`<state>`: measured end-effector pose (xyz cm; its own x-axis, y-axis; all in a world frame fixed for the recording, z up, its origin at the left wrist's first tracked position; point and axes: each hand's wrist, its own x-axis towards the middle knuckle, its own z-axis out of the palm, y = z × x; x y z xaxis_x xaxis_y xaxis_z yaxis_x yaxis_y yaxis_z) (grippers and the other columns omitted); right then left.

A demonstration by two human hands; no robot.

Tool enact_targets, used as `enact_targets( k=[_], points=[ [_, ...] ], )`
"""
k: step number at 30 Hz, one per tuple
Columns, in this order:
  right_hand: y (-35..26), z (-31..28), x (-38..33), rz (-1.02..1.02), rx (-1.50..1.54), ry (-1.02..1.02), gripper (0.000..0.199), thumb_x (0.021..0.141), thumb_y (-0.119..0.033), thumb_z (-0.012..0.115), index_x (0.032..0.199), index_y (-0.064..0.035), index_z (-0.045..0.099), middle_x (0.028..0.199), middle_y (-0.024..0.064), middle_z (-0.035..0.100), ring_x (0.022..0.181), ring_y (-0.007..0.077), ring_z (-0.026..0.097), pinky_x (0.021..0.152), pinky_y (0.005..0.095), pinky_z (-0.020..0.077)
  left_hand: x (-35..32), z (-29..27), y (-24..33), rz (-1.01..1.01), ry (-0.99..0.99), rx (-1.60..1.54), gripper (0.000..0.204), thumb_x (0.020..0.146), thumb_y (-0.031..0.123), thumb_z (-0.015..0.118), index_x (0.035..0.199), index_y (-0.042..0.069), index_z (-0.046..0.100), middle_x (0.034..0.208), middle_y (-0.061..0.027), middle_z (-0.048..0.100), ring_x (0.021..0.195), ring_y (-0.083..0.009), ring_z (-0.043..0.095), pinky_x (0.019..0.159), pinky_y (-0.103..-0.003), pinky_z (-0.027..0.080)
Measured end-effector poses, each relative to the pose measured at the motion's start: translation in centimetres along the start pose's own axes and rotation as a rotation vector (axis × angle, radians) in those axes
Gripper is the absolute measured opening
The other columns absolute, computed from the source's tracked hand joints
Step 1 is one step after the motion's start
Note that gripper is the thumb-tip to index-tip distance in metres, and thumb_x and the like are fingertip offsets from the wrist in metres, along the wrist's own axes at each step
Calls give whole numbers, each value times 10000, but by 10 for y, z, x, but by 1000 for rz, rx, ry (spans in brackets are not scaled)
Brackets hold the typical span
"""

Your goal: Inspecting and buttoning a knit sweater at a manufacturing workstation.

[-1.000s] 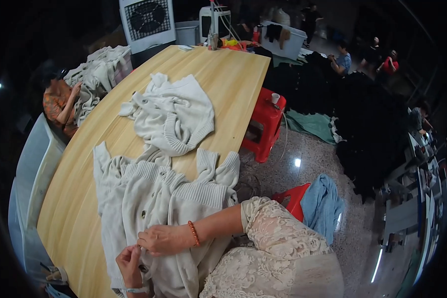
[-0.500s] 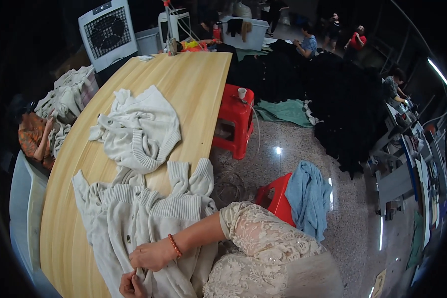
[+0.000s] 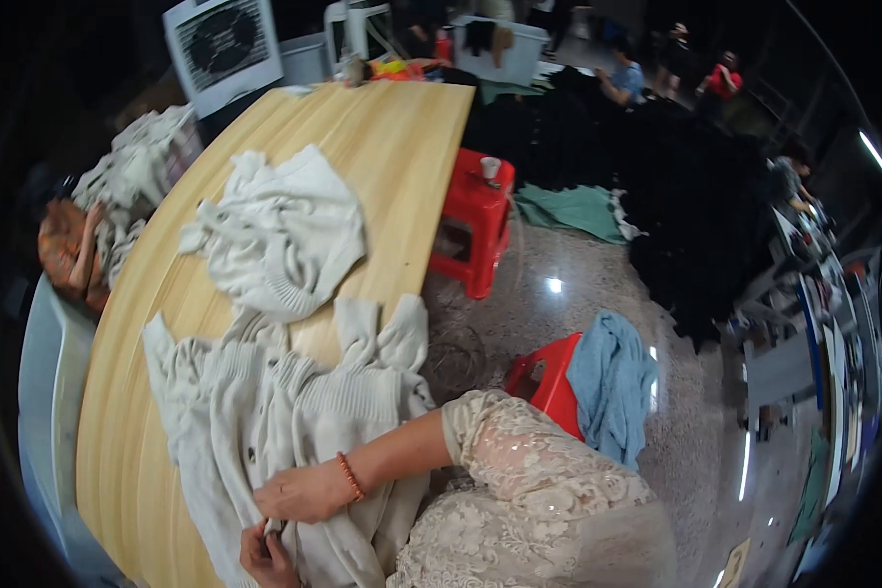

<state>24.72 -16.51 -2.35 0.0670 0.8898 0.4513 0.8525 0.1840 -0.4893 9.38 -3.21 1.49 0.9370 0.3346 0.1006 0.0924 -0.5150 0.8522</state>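
A cream knit cardigan (image 3: 343, 402) with ribbed hem and cuffs lies on the wooden table (image 3: 392, 176) in front of me. My right hand (image 3: 302, 493), with a beaded bracelet (image 3: 350, 476) at the wrist, is closed on its front edge. Just below, my left hand (image 3: 268, 555) pinches the same edge, fingers bent against the cloth. Something small and dark, perhaps a button, shows between the two hands. Farther up the front sits a dark button (image 3: 252, 454). A second cream knit garment (image 3: 284, 230) lies crumpled beyond the cardigan.
Right of the table stand a red stool (image 3: 475, 220) with a paper cup (image 3: 490, 168) and another draped with a blue garment (image 3: 612, 382). A large black garment pile (image 3: 696, 225) covers the floor beyond. A person in orange (image 3: 69, 250) sits at left, near a pale bin (image 3: 54, 392).
My view has tilted slightly, so the table's far end sits higher. Both hands stay at the cardigan's front edge; the left has shifted a little, and the dark spot now shows between them.
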Motion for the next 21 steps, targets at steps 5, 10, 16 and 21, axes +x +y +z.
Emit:
enact_targets(
  k=[5,10,16,21],
  points=[
    [-11,-5,0,66,-52,-38,110,757,-46,568,767,54,611,833,217,602,806,376,635,714,425,514,-1,4,-36,16,22,-4,157,887,-89,490,990,-39,598,833,7,550,750,-56,482,675,-191,388],
    [-2,-5,7,-37,87,9,114,742,-51,581,808,42,575,833,191,577,778,365,630,684,414,507,-7,1,-30,32,45,-41,128,907,-41,477,966,-36,591,850,-28,537,757,-101,490,680,-228,394],
    [15,-7,8,104,444,14,117,764,-80,602,851,-3,612,816,186,615,794,390,613,716,423,496,1,-5,-23,-31,17,-2,83,917,36,515,917,-5,587,796,-44,554,742,-127,509,671,-265,420],
    [12,-36,4,66,587,18,144,787,-24,590,929,-7,608,795,153,604,731,333,606,653,384,473,20,4,-1,101,44,-84,95,913,-13,514,928,2,606,829,-16,582,748,-84,521,678,-220,422]
  ],
)
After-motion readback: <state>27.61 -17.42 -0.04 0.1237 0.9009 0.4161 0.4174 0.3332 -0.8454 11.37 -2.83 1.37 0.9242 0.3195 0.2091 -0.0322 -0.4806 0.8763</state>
